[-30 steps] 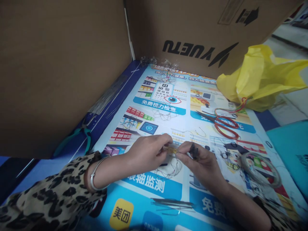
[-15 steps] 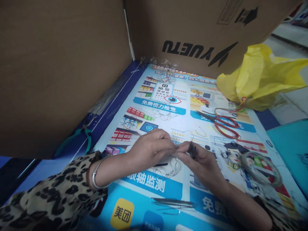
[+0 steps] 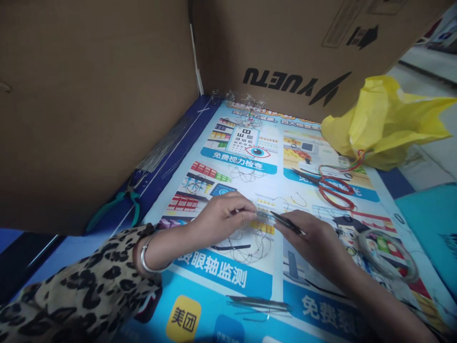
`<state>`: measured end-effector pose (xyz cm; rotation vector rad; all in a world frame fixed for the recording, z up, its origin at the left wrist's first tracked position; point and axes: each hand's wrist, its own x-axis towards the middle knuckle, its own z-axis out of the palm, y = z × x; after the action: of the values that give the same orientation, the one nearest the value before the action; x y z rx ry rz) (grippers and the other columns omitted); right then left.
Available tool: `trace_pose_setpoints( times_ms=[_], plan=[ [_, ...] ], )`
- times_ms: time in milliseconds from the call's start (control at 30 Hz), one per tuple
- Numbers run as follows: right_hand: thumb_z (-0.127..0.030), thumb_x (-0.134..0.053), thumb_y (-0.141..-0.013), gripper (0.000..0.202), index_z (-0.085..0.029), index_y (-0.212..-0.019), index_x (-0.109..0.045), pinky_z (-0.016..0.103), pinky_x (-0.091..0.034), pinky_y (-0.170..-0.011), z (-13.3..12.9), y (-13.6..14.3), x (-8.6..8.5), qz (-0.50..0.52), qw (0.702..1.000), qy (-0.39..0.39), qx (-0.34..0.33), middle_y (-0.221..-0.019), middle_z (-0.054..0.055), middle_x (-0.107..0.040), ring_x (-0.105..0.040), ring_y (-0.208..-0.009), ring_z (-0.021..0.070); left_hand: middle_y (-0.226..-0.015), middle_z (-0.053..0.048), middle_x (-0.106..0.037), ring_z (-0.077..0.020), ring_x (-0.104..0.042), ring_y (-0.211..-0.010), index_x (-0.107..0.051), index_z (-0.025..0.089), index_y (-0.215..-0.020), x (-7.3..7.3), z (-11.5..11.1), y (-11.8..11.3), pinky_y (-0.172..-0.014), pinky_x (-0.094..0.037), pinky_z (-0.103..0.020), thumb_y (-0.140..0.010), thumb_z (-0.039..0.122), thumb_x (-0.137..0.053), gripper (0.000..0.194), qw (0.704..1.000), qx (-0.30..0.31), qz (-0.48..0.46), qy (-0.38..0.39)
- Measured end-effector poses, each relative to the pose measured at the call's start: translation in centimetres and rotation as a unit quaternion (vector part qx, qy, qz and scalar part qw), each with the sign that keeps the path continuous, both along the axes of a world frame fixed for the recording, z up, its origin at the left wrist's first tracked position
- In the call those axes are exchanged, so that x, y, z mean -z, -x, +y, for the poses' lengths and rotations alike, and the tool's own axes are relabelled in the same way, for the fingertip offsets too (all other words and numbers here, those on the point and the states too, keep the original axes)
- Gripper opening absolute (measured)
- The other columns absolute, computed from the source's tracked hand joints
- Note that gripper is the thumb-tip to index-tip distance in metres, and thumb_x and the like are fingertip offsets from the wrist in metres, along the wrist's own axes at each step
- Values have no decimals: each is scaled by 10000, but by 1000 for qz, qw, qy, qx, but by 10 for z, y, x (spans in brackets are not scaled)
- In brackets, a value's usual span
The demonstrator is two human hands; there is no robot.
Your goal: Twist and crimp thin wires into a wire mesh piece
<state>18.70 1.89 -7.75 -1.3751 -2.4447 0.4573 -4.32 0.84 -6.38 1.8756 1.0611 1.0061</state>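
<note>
A small piece of thin wirework point(image 3: 263, 215) hangs above the middle of a printed sheet point(image 3: 277, 286), pinched between thumb and forefinger of the left hand point(image 3: 226, 216), apparently to steady it before the tool's tip. The right hand point(image 3: 316, 233), just apart from the left, is closed around a dark pointed tool point(image 3: 288, 222), its tip angled left toward the wirework; whether the two touch cannot be told. Loose wire loops point(image 3: 253, 245) lie beneath; a bundle of dark strands point(image 3: 259, 303) rests on the near side, seemingly within easy reach. To the right lie red-handled scissors point(image 3: 335, 188) and a pale coil point(image 3: 387, 255); to the left, teal-handled pliers point(image 3: 134, 205). At far right slumps a yellow bag point(image 3: 378, 124), coloured cords at its near edge, its contents hidden. Cardboard panels point(image 3: 285, 28) stand along the left and far sides, perhaps as a screen.
</note>
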Motion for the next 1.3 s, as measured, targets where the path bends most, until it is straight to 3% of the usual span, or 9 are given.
trace_pose_setpoints(
  times_ms=[200,433,700,1033,1300],
  plan=[
    [-180,-501,-804,130,-195,-829,-628,290,-370,-687,-11,5,-8,-87,988,-108,-61,-748,42,-602,-524,-762,185,-790,-7,-654,-107,-583,-752,-639,173,-816,0,0,-2,-691,-449,-224,-820,180,-536,104,1000,0,20,-11],
    [-165,-550,-768,93,-211,-788,-628,311,-299,-660,-18,18,-12,-180,965,-185,-47,-710,33,-579,-474,-729,204,-764,-15,-634,-114,-563,-756,-619,166,-794,1,0,-5,-699,-444,-236,-827,158,-521,104,997,5,47,-62],
    [-164,-540,-776,89,-205,-764,-618,305,-262,-656,-16,19,-10,-201,964,-168,-44,-706,37,-575,-456,-727,196,-799,-28,-606,-128,-546,-804,-601,165,-840,5,-1,-4,-728,-448,-257,-847,167,-491,110,990,7,63,-122],
    [-182,-541,-784,89,-210,-778,-625,314,-242,-651,-17,19,-8,-219,961,-168,-33,-709,41,-581,-456,-726,201,-761,-24,-579,-128,-531,-779,-573,152,-792,3,-1,-4,-714,-432,-252,-851,149,-482,109,991,17,73,-107],
    [-165,-527,-783,107,-209,-799,-623,323,-232,-658,-17,24,-9,-234,954,-183,-28,-729,45,-589,-453,-738,205,-824,-38,-542,-133,-515,-830,-580,154,-869,6,-3,-2,-729,-435,-258,-850,135,-482,102,989,24,61,-136]
  ],
)
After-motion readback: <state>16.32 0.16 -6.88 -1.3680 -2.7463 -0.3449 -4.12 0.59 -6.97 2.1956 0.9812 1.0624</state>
